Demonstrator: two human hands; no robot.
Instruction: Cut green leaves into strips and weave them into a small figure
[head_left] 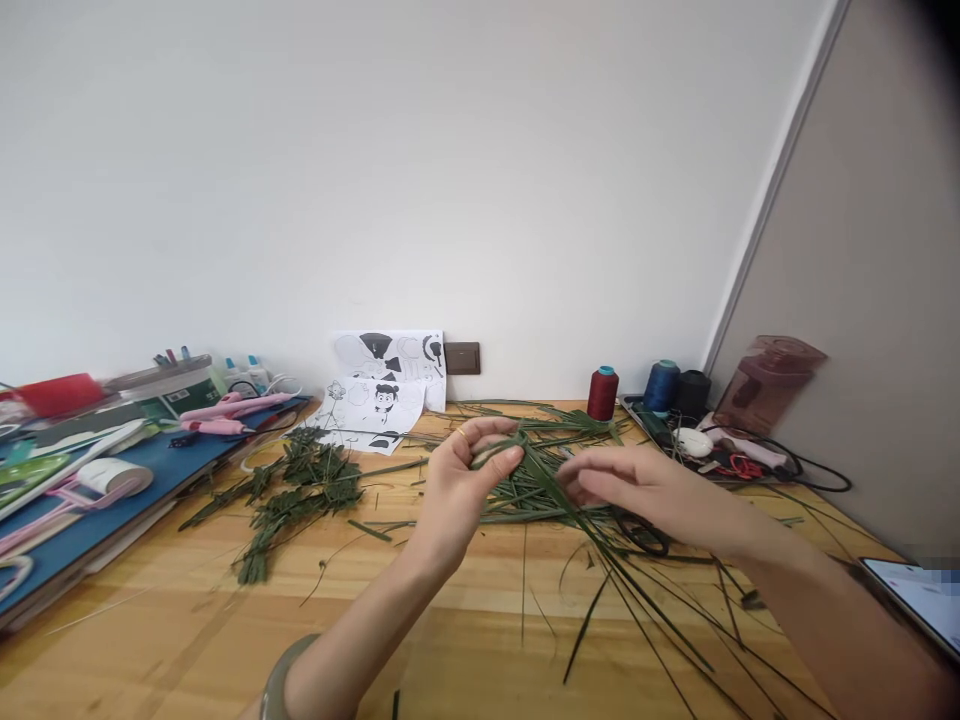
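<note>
My left hand (469,480) is closed, thumb and fingers pinching a bundle of long green grass blades (551,480) at their gathered end. From that pinch the blades fan out down and to the right over the table. My right hand (630,485) is beside the blades, its fingers loosely bent and apart, with the fingertips close to them; whether they touch is unclear. Behind and under both hands lies a pile of loose cut grass blades (517,497). Black looped handles (646,538), perhaps of scissors, show partly below my right hand.
Woven green leaf pieces (307,485) lie left on the wooden table (225,650). Printed drawings (375,400) lean on the wall. A red thread spool (602,393) stands behind, with a tray of odds and ends (694,440) at right. A pink glue gun (232,408) and phone (915,600) flank the work.
</note>
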